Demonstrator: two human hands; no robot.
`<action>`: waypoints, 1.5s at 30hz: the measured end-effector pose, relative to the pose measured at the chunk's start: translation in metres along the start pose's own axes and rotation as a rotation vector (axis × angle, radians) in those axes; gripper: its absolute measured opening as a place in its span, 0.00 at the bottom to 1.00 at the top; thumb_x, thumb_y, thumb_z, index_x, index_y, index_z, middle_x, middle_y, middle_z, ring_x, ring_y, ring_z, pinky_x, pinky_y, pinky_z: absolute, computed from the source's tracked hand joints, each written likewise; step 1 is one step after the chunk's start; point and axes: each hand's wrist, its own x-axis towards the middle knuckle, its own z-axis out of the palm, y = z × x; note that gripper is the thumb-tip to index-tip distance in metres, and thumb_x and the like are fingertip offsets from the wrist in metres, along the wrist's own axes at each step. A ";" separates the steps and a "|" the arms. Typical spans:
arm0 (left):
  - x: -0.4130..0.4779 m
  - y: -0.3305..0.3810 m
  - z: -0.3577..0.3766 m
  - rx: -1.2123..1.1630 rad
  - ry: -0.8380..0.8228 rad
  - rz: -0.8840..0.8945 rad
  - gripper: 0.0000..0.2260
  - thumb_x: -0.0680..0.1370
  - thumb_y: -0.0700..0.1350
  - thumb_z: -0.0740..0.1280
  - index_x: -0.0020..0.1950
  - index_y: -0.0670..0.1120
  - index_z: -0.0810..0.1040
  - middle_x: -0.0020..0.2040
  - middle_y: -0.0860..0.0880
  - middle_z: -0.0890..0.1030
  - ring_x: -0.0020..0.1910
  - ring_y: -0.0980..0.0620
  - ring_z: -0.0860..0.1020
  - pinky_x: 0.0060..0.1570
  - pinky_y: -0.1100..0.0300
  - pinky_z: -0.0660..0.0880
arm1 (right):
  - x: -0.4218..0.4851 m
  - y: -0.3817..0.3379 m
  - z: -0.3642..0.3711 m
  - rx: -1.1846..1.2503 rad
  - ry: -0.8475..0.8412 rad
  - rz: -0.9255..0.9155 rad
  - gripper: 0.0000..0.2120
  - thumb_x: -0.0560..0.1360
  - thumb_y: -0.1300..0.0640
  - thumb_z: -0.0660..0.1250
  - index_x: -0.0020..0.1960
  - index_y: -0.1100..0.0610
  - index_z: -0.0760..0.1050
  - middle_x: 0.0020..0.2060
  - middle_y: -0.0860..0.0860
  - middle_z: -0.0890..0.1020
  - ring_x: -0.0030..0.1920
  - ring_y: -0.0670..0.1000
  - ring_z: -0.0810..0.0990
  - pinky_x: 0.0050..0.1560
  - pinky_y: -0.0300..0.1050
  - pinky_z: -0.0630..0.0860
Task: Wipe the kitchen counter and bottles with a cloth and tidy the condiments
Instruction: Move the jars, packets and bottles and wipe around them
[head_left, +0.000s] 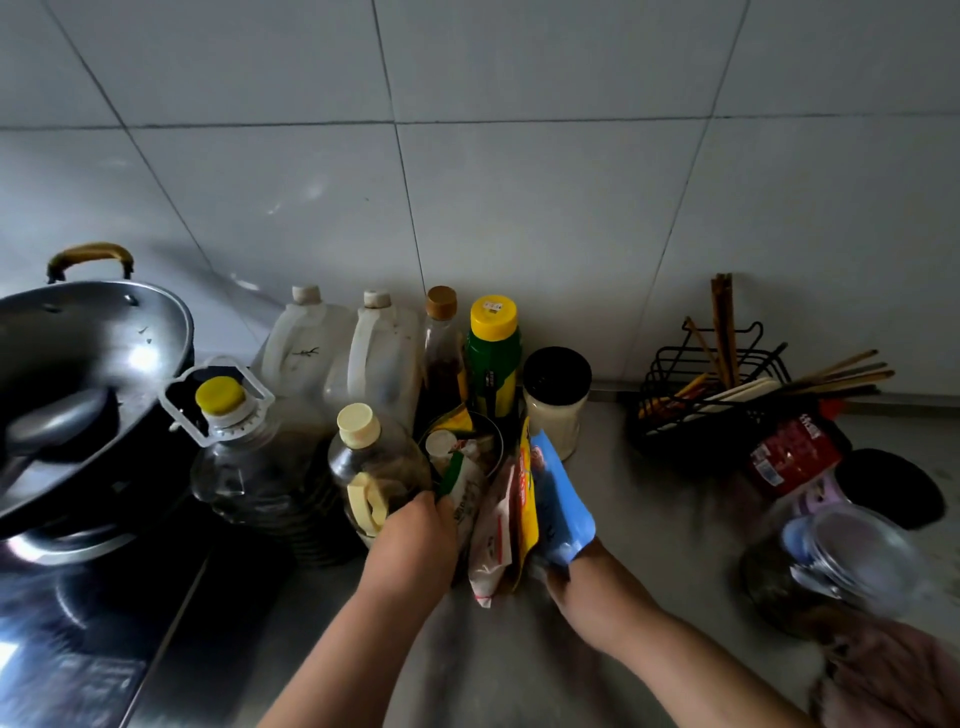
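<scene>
Bottles stand in a cluster on the grey counter (519, 649) by the tiled wall: two white jugs (384, 353), a brown bottle (441, 353), a green bottle with a yellow cap (493, 353), a black-lidded jar (555, 405) and two clear oil bottles (249, 457). My left hand (410, 545) grips the side of a dark bowl (488, 441) stuffed with condiment packets. My right hand (571, 571) holds the bottom of a blue packet (561, 499), upright beside yellow and white packets (498, 530). A pinkish cloth (883, 675) lies at the lower right.
A wok (78, 374) with a ladle sits on the stove at the left. A black wire rack (727, 395) with chopsticks stands at the right, with a red-labelled jar (795, 457), a black lid (888, 488) and a glass jar (841, 566) in front of it.
</scene>
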 end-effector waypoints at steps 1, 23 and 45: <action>-0.001 0.000 0.000 -0.014 0.008 -0.001 0.12 0.82 0.51 0.54 0.47 0.47 0.72 0.43 0.48 0.78 0.38 0.51 0.74 0.38 0.58 0.71 | -0.001 -0.003 -0.001 -0.019 -0.002 0.003 0.27 0.75 0.37 0.57 0.66 0.53 0.70 0.45 0.46 0.79 0.41 0.43 0.77 0.42 0.36 0.74; -0.023 0.000 -0.012 0.075 -0.119 0.341 0.17 0.78 0.50 0.61 0.67 0.50 0.71 0.70 0.47 0.69 0.64 0.48 0.73 0.57 0.60 0.73 | -0.019 -0.028 -0.001 0.259 0.062 -0.145 0.31 0.71 0.39 0.66 0.70 0.39 0.58 0.62 0.51 0.76 0.47 0.42 0.81 0.47 0.35 0.78; -0.023 0.028 0.005 0.155 -0.190 0.203 0.32 0.72 0.66 0.63 0.70 0.51 0.65 0.60 0.49 0.76 0.52 0.50 0.79 0.49 0.54 0.80 | -0.033 -0.042 -0.013 0.138 -0.112 -0.162 0.42 0.77 0.57 0.61 0.77 0.39 0.35 0.76 0.45 0.49 0.70 0.52 0.69 0.67 0.41 0.67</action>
